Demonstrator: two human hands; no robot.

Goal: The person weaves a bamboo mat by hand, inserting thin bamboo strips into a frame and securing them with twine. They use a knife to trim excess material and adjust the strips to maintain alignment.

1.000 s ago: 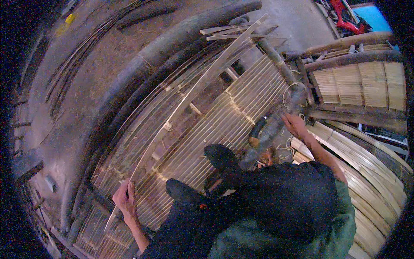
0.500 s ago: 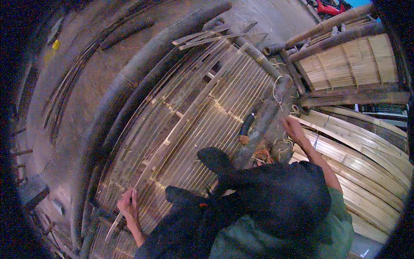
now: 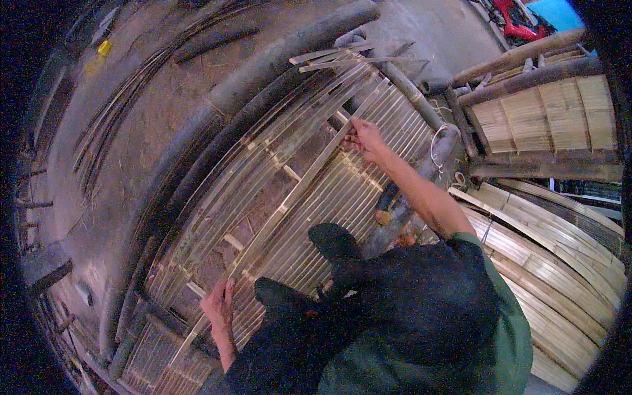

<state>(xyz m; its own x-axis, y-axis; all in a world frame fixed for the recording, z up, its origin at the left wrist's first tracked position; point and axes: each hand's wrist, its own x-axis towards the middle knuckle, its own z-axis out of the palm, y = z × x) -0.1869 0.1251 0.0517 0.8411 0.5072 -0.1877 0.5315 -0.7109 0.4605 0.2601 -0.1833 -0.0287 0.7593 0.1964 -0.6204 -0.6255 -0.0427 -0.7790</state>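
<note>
A long split bamboo strip (image 3: 284,207) runs slantwise in front of me over a low panel of thin bamboo slats (image 3: 342,197). My left hand (image 3: 218,304) is closed around the strip at its near end. Farther up, my right hand (image 3: 364,139) pinches the same strip between thumb and fingers. Left of the strip, a gap between the slats shows short pale crosspieces (image 3: 234,242) and the ground. A dark-handled tool (image 3: 386,201), partly covered by my right forearm, lies on the panel's right side.
Thick bamboo poles (image 3: 217,108) border the panel on the left. Pale loose strips (image 3: 332,56) lie at its far end. Wide split bamboo pieces (image 3: 546,257) are piled on my right, below a framed slat panel (image 3: 546,118). Pale ties (image 3: 438,141) hang by a pole.
My right hand has moved left from beside the pile of split bamboo and taken hold of the strip. My left hand stays near the strip's lower end. The view has shifted slightly.
</note>
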